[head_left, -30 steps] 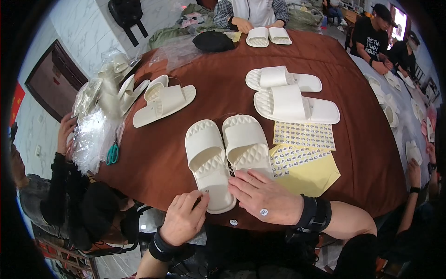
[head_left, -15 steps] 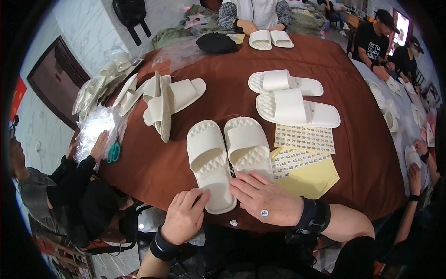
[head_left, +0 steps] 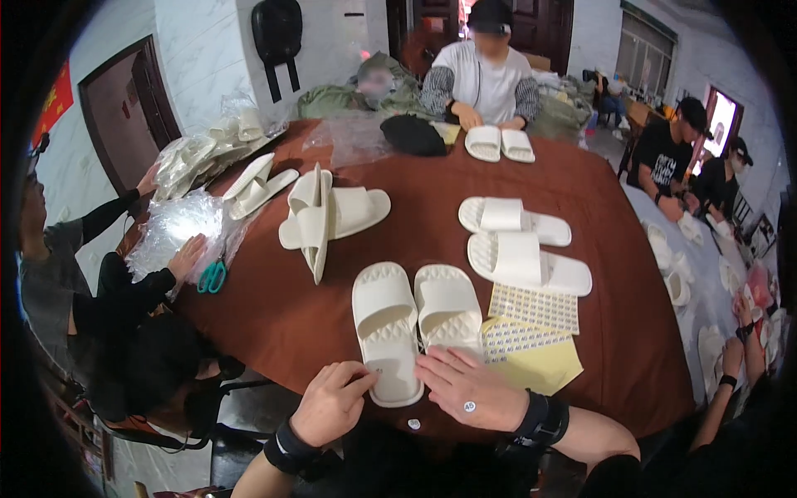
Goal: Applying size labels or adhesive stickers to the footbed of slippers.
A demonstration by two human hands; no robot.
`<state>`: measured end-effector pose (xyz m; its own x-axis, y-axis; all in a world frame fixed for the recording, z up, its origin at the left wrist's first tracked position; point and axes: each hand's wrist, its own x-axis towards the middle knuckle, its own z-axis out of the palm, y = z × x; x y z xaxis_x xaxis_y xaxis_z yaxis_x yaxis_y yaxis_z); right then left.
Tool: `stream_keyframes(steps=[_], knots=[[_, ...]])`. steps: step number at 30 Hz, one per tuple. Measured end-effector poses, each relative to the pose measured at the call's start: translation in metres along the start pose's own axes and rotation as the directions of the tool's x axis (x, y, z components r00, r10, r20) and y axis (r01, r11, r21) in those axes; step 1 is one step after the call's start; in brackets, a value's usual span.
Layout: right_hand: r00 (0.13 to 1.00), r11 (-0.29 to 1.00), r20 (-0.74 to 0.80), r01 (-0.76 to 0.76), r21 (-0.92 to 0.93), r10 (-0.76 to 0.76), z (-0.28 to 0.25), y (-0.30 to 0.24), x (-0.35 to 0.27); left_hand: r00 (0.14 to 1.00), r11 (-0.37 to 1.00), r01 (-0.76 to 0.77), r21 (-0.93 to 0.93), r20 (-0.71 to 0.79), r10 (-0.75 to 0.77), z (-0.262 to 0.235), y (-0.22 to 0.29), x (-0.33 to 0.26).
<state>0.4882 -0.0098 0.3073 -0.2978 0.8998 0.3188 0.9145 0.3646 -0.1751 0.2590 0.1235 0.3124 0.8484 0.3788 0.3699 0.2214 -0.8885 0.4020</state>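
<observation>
In front of me a pair of cream slippers lies side by side, the left slipper (head_left: 382, 299) and the right slipper (head_left: 449, 311), toes pointing away. My left hand (head_left: 329, 404) is at the heel of the left slipper, thumb and fingertips pinched together; what they hold, if anything, is too small to make out. A small dark mark shows on the insole by those fingertips. My right hand (head_left: 469, 390) lies flat with fingers stretched over the right slipper's heel, covering it. A round white sticker (head_left: 470, 407) is on the back of this hand.
Sheets of printed stickers (head_left: 535, 309) with yellow backing lie right of the pair. More slippers (head_left: 531, 261) lie beyond them and at left (head_left: 357, 209). Teal scissors (head_left: 212, 275) and plastic bags (head_left: 178, 228) are by a person at left. Another person (head_left: 486, 79) sits opposite.
My view has tilted upward, so the table sits lower in the picture. My hands stay at the slipper heels. The person at left has moved one hand to the bagged slippers.
</observation>
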Motion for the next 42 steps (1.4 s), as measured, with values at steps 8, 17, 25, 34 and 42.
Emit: stream_keyframes(steps=[8,17,25,34,42], knots=[[0.983,0.982,0.079,-0.172,0.075,0.166,-0.031,0.007,0.015,0.967,0.969,0.068,-0.239,-0.221,-0.123,0.007,-0.027,0.007],[0.924,0.94,0.201,-0.339,0.043,0.324,0.0,0.028,0.061,0.929,0.933,0.083,-0.35,-0.311,-0.2,0.026,-0.049,0.016],[0.983,0.964,-0.129,-0.158,-0.213,0.133,-0.027,0.022,0.061,0.91,0.909,0.147,-0.391,-0.306,-0.279,0.025,-0.051,0.014],[0.746,0.617,-0.487,-0.658,-0.433,0.454,-0.146,0.15,-0.053,0.919,0.934,0.118,-0.338,-0.318,-0.232,-0.003,-0.075,0.031],[0.602,0.557,-0.503,-0.79,-0.257,0.62,-0.151,0.173,-0.155,0.901,0.955,0.296,0.018,-0.339,-0.273,-0.025,-0.131,0.098]])
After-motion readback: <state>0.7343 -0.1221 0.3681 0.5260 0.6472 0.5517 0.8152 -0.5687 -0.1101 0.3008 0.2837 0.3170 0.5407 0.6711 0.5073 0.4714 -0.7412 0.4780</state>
